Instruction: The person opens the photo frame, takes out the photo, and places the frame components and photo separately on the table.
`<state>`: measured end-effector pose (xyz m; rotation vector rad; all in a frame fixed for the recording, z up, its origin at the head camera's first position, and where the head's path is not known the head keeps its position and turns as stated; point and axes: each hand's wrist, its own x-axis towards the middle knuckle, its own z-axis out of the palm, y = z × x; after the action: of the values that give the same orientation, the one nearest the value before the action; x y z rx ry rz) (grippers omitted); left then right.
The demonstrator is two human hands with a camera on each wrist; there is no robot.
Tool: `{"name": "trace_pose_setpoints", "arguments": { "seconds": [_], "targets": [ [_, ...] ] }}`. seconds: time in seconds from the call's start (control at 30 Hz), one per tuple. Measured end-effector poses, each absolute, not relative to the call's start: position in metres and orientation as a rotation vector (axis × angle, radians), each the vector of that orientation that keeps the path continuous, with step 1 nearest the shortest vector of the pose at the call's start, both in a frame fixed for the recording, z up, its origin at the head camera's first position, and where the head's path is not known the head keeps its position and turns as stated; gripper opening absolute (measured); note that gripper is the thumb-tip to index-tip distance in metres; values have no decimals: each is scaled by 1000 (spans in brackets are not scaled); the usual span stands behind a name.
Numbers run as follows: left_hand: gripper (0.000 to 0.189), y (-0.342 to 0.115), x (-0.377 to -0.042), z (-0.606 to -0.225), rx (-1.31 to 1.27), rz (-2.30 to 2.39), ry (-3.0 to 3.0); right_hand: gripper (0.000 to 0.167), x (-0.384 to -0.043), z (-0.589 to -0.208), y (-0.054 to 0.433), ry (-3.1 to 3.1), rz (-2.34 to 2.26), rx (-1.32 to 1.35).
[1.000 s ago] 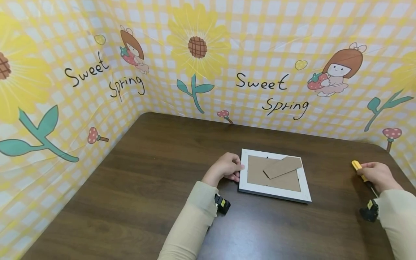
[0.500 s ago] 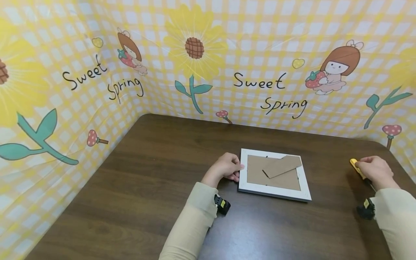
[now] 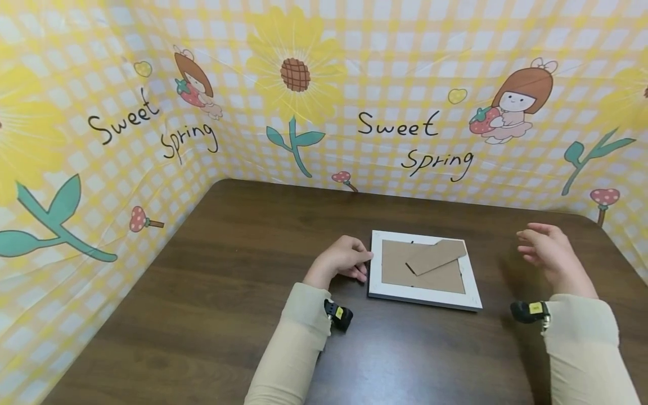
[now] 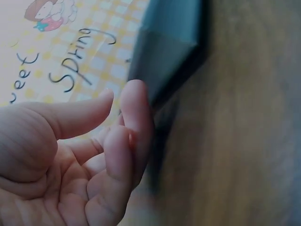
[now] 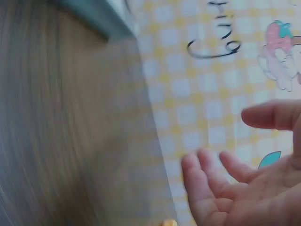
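Note:
A white-bordered picture frame (image 3: 424,298) lies face down on the dark wooden table, its brown backing and angled stand flap (image 3: 437,256) uppermost. My left hand (image 3: 340,260) is at the frame's left edge, thumb tip on the border and curled fingers against the side. In the left wrist view, the index fingertip overlaps the frame's side (image 4: 162,59). To the right of the frame, my right hand (image 3: 549,253) hovers with fingers relaxed and apart, holding nothing. A small orange-yellow tip (image 5: 169,222) shows at the right wrist view's bottom edge; the rest is out of view.
The brown wooden table (image 3: 243,253) spreads around the frame. A yellow checked cloth (image 3: 385,73) with flowers and lettering hangs along the back and left sides. Black wrist cameras are strapped at both cuffs.
My right hand has let go of the yellow-handled screwdriver and moved left toward the frame, its fingers loosened. The screwdriver has dropped from the head view. My left hand stays at the frame's edge.

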<state>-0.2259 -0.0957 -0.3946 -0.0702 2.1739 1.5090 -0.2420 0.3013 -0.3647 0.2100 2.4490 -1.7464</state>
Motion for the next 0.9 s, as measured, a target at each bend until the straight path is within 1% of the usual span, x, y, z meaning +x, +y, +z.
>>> {"name": "trace_pose_setpoints", "arguments": {
  "seconds": [0.07,0.1,0.17,0.23,0.47,0.7,0.9],
  "targets": [
    [20,-99,-225,-391,-80,1520,2158,25,-240,-367,295,2359,-1755,158],
    [22,-100,-225,-388,-86,1524,2148,30,-240,-369,291,2334,-1733,133],
    [25,-102,-222,-383,-99,1520,2129,49,-239,-372,284,2336,-1636,81],
    [26,-103,-219,-378,-108,1492,2117,62,-238,-374,277,2350,-1518,32],
    [23,-101,-212,-374,-45,1353,2104,70,-233,-377,257,2331,-1239,-31],
    [31,-97,-207,-376,74,1185,2063,66,-230,-381,247,2310,-1189,-41],
    [30,-95,-207,-377,101,1177,2084,65,-235,-380,241,2344,-1170,-37]
  ]
}}
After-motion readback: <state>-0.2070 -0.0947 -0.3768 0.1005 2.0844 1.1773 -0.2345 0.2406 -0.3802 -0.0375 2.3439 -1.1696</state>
